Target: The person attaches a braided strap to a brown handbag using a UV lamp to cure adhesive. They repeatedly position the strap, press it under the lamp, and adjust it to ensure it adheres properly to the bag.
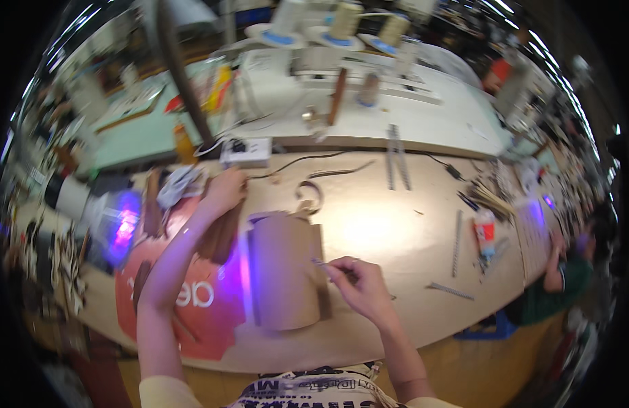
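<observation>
A brown panel (285,272) with a rounded lower edge lies in front of me, with darker brown material showing along its right side. Beside that edge, my right hand (360,285) is closed in a pinch. A small, thin greyish tip (318,262) pokes out from its fingertips, too blurred to name. Farther off to the left, my left hand (226,190) rests at the upper end of a stack of brown strips (222,238). Its fingers are blurred and partly hidden. Under the strips is a red sheet (219,326) with white lettering.
A curled brown strip (318,194) lies beyond the panel. Toward the right are a white and red bottle (485,231), metal rulers (457,243) and a bundle of thin sticks (490,198). Thread cones (345,22) stand on the white sewing table (437,129) behind. Another person (566,279) works at right.
</observation>
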A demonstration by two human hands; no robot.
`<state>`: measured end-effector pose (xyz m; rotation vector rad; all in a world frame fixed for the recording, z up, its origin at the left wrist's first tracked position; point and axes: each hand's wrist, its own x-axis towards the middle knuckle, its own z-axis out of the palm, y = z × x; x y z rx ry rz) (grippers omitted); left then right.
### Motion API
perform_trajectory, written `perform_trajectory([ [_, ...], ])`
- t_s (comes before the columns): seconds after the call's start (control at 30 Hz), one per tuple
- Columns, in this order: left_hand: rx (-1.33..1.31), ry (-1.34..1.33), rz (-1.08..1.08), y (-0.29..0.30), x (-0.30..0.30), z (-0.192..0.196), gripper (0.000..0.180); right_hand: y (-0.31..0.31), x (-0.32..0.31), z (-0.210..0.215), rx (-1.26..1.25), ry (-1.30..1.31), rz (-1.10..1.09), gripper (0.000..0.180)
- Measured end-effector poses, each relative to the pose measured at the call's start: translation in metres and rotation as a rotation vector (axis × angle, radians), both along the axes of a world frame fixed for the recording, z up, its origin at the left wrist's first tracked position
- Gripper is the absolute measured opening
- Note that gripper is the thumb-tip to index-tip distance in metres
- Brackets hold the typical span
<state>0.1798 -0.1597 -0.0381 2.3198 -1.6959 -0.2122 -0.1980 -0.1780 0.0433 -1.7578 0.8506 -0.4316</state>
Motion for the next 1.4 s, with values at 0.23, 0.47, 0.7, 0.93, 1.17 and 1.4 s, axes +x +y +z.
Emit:
perform_trajectory([
  [0.23, -0.088, -0.038, -0.046, 0.01, -0.016, 0.017, 0.014, -0.005, -0.018, 0.005, -0.019, 0.079, -0.014, 0.03],
  [0.47, -0.293, -0.251, -0.22, 0.024, -0.025, 0.008, 0.008, -0.003, -0.029, 0.001, -0.005, 0.019, -0.07, 0.032],
  [0.7, -0.205, -0.012, -0.207, 0.134, -0.068, 0.042, 0.008, -0.001, -0.034, 0.001, 0.124, -0.075, -0.125, 0.02],
  [0.93, -0.181, 0.81, 0.108, 0.202, -0.139, 0.158, 0.016, 0.011, -0.008, 0.024, 0.232, -0.306, 0.352, 0.012],
  [1.17, -0.49, 0.994, -0.015, 0.14, -0.19, 0.172, 0.031, 0.028, 0.001, 0.032, 0.458, -0.372, 0.634, 0.016],
  [1.4, -0.613, 1.291, 0.321, 0.113, -0.2, 0.1, 0.036, -0.017, -0.035, 0.014, 0.439, -0.132, 0.386, 0.015],
])
